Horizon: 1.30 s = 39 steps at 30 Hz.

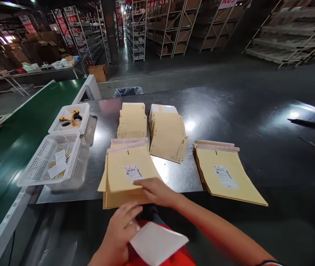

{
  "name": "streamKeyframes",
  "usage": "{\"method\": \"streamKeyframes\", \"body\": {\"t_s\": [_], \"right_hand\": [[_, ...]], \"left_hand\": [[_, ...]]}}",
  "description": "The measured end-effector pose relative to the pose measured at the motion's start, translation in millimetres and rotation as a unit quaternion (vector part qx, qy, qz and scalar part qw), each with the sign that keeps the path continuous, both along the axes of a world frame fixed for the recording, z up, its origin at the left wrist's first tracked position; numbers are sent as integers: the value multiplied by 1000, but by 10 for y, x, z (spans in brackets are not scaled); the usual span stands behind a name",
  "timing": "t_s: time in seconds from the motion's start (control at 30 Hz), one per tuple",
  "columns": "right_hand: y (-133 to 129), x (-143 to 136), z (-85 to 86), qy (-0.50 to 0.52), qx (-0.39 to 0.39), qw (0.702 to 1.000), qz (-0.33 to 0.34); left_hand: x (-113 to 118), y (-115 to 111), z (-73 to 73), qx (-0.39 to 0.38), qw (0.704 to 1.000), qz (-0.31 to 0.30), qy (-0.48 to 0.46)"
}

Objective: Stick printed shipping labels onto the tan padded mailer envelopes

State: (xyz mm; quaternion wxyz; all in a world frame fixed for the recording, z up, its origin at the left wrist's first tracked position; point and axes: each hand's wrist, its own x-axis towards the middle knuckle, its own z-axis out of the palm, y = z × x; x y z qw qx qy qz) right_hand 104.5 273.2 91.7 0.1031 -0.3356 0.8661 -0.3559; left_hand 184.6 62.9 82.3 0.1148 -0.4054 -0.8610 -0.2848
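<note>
My left hand (122, 227) is closed around one edge of a white paper sheet (158, 242), low in front of my body. Its far side sticks out to the right. My right hand (157, 190) reaches over a stack of yellow padded envelopes (122, 160) at the table's near edge. Its fingers are stretched out over the top envelope, at the lower edge of a printed shipping label (134, 173). I cannot tell how firmly they touch. Further right lies another stack of envelopes (215, 160), its top one bearing a label (226, 177).
Two fanned piles of brown envelopes (132, 120) (168, 135) lie behind. At left stand a white basket with tape dispensers (84, 120) and another with paper scraps (39, 168). A green conveyor (35, 122) runs alongside. A dark knife-like object (307, 123) lies on the metal table (215, 107).
</note>
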Motion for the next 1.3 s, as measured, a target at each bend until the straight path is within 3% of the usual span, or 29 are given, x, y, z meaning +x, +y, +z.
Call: {"method": "streamKeyframes", "body": {"t_s": [0.07, 0.13, 0.2, 0.27, 0.3, 0.33, 0.37, 0.43, 0.47, 0.53, 0.6, 0.67, 0.73, 0.8, 0.9, 0.93, 0.97, 1.03, 1.13, 1.2, 1.3], "right_hand": [[451, -52, 193, -50, -153, 978, -133], [978, -28, 350, -30, -274, 915, -296], [1515, 81, 460, 95, -352, 808, -463], [2003, 259, 513, 284, -336, 699, -565], [2217, 359, 506, 357, -298, 665, -585], [2409, 457, 468, 398, -241, 661, -589], [2581, 547, 389, 407, -172, 683, -582], [2875, 692, 92, 348, -28, 757, -552], [3003, 748, -125, 304, 42, 788, -534], [3220, 846, -642, 205, 172, 812, -518], [3364, 933, -1152, 85, 254, 824, -498], [3409, 980, -1508, -5, 294, 824, -483], [3320, 934, -1611, -29, 291, 825, -483], [3049, 776, -1444, 16, 210, 841, -499], [2247, 442, -829, 69, -68, 868, -487], [1903, 346, -587, 34, -169, 880, -443], [1549, 269, -353, -25, -256, 898, -357], [891, 180, 34, -140, -361, 901, -197], [235, 199, 336, -171, -342, 905, -187], [36, 290, 396, -148, -323, 920, -169], [-77, 468, 422, -90, -312, 939, -113]], "left_hand": [[-184, 59, -102, -95, 995, 36, -23], [-378, 86, -200, -164, 980, 86, -70], [-510, 89, -304, -197, 968, 115, -107], [-520, 87, -409, -216, 962, 115, -120], [-474, 88, -460, -223, 961, 110, -118], [-398, 93, -510, -228, 961, 106, -115], [-301, 99, -560, -233, 961, 105, -110], [-82, 116, -659, -232, 959, 123, -105], [17, 127, -704, -232, 958, 137, -101], [160, 158, -767, -233, 956, 149, -100], [215, 198, -763, -227, 957, 155, -97], [210, 232, -672, -195, 962, 162, -101], [196, 256, -504, -141, 970, 160, -115], [198, 286, -298, -88, 972, 155, -150], [202, 366, -23, -48, 956, 157, -242], [194, 391, 40, -46, 949, 151, -273], [184, 408, 82, -47, 943, 141, -299], [171, 396, 110, -51, 932, 111, -340], [197, 263, 57, -30, 915, 126, -382], [224, 151, 39, 25, 902, 171, -396], [187, 76, 139, 192, 860, 206, -425]]}}
